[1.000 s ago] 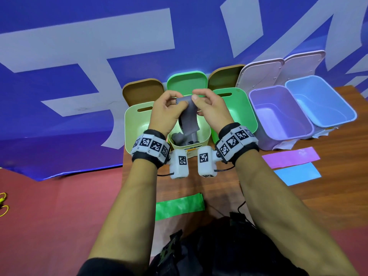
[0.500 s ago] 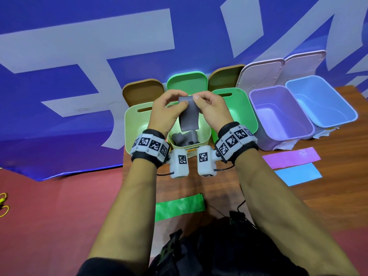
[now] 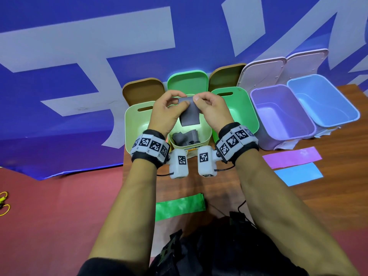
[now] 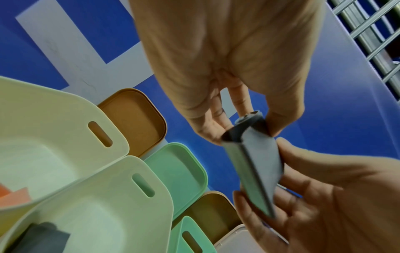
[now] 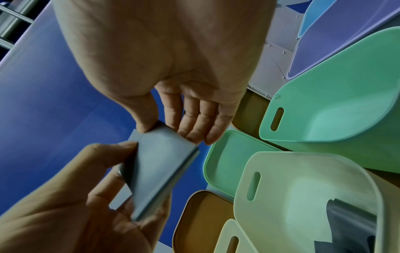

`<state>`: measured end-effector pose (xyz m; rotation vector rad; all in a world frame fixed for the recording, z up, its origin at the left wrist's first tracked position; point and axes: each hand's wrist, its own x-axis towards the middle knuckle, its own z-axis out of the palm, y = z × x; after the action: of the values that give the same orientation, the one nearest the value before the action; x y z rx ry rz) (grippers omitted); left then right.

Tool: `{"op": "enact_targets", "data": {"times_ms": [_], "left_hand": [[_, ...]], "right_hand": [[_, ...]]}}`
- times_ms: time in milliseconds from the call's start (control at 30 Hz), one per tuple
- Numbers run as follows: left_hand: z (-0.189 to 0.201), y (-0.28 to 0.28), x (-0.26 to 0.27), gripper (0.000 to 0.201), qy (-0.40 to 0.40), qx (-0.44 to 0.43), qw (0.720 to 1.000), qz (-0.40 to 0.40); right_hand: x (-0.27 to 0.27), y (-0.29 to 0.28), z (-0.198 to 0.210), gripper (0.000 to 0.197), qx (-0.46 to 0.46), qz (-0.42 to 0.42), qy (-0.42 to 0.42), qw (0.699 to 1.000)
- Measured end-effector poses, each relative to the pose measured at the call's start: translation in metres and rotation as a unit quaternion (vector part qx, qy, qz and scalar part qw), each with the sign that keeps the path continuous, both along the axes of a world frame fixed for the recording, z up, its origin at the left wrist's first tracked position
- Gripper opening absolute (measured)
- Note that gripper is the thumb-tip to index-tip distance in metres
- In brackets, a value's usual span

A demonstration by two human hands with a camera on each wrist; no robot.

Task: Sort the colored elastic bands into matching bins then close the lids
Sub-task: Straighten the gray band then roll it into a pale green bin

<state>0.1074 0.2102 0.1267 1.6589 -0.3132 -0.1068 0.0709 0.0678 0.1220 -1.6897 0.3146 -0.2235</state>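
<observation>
Both forearms reached forward side by side, wrists level and close together, each wrapped in a black band set with white marker tiles and carrying a small white camera block on its inner side. The left hand [image 3: 167,110] and right hand [image 3: 214,111] were raised with knuckles nearly touching, fingers curled inward toward each other. Each pinched between thumb and fingertips the top edge of a grey elastic band [image 3: 189,114], which hung down folded between the two palms
</observation>
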Motion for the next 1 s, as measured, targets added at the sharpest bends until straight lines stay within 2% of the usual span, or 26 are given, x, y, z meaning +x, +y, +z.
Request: {"op": "enact_targets", "data": {"times_ms": [133,233,400,467,567,833,1000], "left_hand": [[-0.002,-0.002,0.001,0.007,0.033,-0.013,0.999,0.016],[-0.005,-0.003,0.001,0.016,0.056,-0.022,0.998,0.024],[-0.006,-0.002,-0.001,0.028,0.069,-0.015,0.997,0.005],[-0.006,-0.001,-0.001,0.027,0.054,-0.004,0.999,0.004],[-0.006,0.000,0.002,0.024,0.044,-0.001,0.999,0.000],[-0.011,0.001,0.005,0.020,0.061,-0.008,0.998,0.018],[-0.011,0.001,0.004,0.014,0.097,-0.020,0.995,-0.013]], "right_hand": [[-0.003,0.001,-0.002,0.015,0.039,0.001,-0.010,0.999],[-0.004,0.001,-0.002,0.020,0.040,0.006,-0.016,0.999],[0.001,0.001,-0.004,0.009,0.014,-0.007,-0.004,1.000],[0.004,0.002,-0.008,0.007,0.002,-0.010,0.001,1.000],[0.005,0.003,-0.011,0.015,-0.011,-0.013,0.009,1.000],[0.007,0.004,-0.005,0.015,-0.006,0.009,-0.007,1.000],[0.010,0.002,-0.009,0.019,-0.048,-0.006,-0.003,0.999]]}}
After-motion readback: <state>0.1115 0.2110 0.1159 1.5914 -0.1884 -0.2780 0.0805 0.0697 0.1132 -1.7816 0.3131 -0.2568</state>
